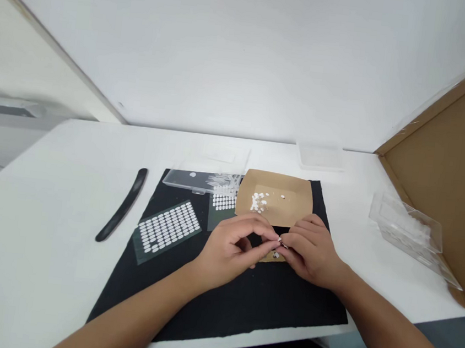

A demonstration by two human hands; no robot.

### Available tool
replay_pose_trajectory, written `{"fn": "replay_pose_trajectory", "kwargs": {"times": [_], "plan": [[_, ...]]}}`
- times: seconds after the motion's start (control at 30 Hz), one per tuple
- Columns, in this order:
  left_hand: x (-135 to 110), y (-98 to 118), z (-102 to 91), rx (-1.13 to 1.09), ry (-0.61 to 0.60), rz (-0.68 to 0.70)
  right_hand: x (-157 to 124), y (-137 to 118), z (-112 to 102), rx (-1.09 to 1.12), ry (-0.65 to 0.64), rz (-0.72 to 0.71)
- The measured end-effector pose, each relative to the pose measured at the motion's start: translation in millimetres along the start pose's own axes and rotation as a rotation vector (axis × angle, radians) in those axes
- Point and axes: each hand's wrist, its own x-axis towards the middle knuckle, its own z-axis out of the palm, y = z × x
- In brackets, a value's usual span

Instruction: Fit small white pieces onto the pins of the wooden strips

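Observation:
Over the black mat (209,315), my left hand (233,246) and my right hand (311,249) meet fingertip to fingertip. Between them is a small shiny piece (283,244), silvery with a white spot; its kind is too small to make out. My right thumb and fingers pinch it. My left thumb and index finger close at its left end, and what they hold is hidden. Just behind the hands stands a brown cardboard tray (294,216) with loose white oval pieces (258,201) inside. Beneath the fingers lies a small brown card (267,258) with a shiny bit on it.
A sheet of white oval stickers (168,227) lies left on the mat, another sheet (223,202) beside the tray. Behind is an open clear plastic box (202,182). A black curved file (123,204) lies left, clear cases (407,225) right, and a clear lid (320,156) at the wall.

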Motion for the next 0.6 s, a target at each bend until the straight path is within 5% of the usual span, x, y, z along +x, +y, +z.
{"fn": "replay_pose_trajectory", "kwargs": {"times": [0.3,0.6], "plan": [[4.0,-2.1,-2.9,0.128,0.003,0.216,1.1,1.4,-6.5,-0.268,-0.006,-0.079],[3.5,-2.1,-4.2,0.181,0.034,0.28,-3.2,2.4,-3.8,-0.33,-0.011,-0.107]]}}
